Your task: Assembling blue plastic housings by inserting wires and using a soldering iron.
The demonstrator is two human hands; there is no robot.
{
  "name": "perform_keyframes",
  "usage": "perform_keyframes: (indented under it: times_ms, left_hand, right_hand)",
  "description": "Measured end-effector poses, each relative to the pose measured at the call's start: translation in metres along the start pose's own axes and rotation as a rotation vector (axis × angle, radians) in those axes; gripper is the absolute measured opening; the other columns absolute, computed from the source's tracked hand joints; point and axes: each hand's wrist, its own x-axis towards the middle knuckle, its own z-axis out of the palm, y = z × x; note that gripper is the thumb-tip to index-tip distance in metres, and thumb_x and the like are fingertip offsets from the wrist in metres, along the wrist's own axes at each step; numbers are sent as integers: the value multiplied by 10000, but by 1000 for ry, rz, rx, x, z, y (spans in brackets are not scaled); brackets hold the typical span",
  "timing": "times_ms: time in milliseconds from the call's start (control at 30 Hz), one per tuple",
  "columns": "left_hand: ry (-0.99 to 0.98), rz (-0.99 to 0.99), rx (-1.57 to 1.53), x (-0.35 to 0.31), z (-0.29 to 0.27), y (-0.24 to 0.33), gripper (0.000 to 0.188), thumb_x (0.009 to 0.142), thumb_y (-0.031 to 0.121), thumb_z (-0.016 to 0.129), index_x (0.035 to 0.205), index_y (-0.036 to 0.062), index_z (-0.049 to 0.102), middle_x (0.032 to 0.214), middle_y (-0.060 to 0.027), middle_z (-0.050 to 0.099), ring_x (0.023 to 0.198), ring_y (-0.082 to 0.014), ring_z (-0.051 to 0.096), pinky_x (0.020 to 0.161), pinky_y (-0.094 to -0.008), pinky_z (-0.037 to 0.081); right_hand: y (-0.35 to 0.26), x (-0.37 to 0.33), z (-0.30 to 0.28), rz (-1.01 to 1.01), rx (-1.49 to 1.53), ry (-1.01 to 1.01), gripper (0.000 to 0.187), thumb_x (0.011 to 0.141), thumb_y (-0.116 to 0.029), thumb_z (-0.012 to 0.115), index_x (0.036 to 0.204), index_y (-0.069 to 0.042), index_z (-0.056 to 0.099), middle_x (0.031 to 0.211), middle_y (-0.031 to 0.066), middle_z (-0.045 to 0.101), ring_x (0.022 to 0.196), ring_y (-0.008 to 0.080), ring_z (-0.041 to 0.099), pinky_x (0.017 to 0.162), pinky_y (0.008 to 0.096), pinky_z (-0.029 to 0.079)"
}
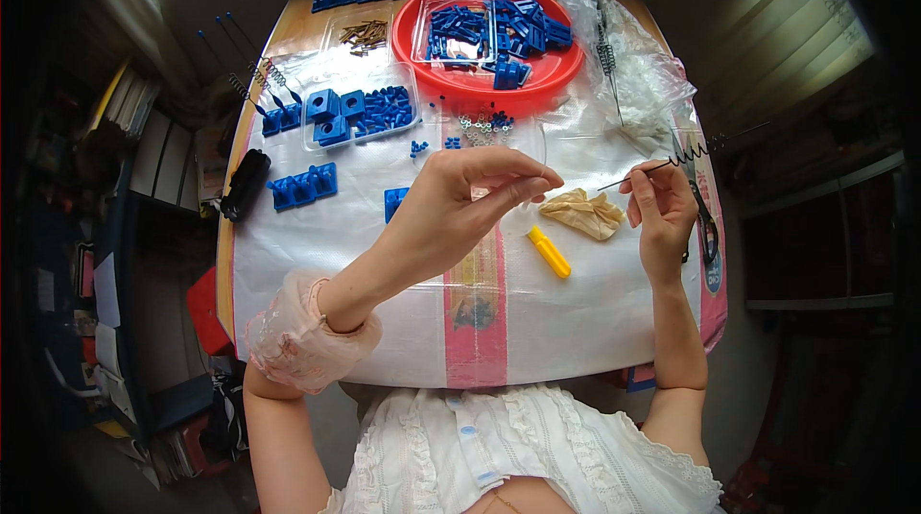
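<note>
My right hand [662, 216] pinches a thin black wire with a coiled middle [693, 151]. Its straight end points left toward my other hand, and the coil stretches out to the upper right. My left hand [480, 190] is raised over the middle of the table with thumb and fingertips pressed together; whatever they hold is too small to name. Below the gap between the hands lie a crumpled tan cloth [582, 214] and a yellow tool handle [549, 253]. A small blue plastic part [393, 203] shows partly behind my left wrist.
Beyond my hands are loose nuts [484, 130], small blue pieces [419, 148], a clear box of blue parts [387, 111] and a red basin [561, 82]. Blue bases [305, 186] and a black object [246, 185] sit left; scissors [708, 231] and plastic bags [652, 82] lie right.
</note>
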Motion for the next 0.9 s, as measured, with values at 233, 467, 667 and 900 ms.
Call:
perform_keyframes:
  times_ms: [233,467,667,900]
  left_hand:
    - [-39,-137,-48,-47,-10,-10,168,1011,49,649,1122,-18,756,1012,-90,764,950,-150,734,857,-284,580]
    - [-28,-189,-91,-59,-15,-20,169,1020,61,644,1121,-23,750,1027,-89,762,936,-153,737,859,-282,574]
    - [4,-174,-173,-51,-14,-27,177,1019,68,648,1135,-28,742,1042,-106,761,939,-181,747,858,-298,583]
    - [117,-182,-248,-49,-13,-37,163,1011,78,671,1109,-36,732,1007,-129,757,921,-210,759,830,-305,606]
  right_hand:
    - [4,-2,4,32,22,-21,39,1024,-68,650,1054,-46,639,842,14,672,612,-8,472,512,173,337]
    - [5,-5,12,65,10,-45,43,1027,-68,648,1059,-41,638,853,6,670,666,-7,515,528,166,353]
    - [0,-9,19,90,33,-97,44,1026,-56,644,1064,-33,640,876,9,672,743,10,579,546,166,377]
    - [-3,-8,23,117,1,-149,54,1021,-42,643,1070,-19,641,906,23,679,796,47,644,566,172,398]
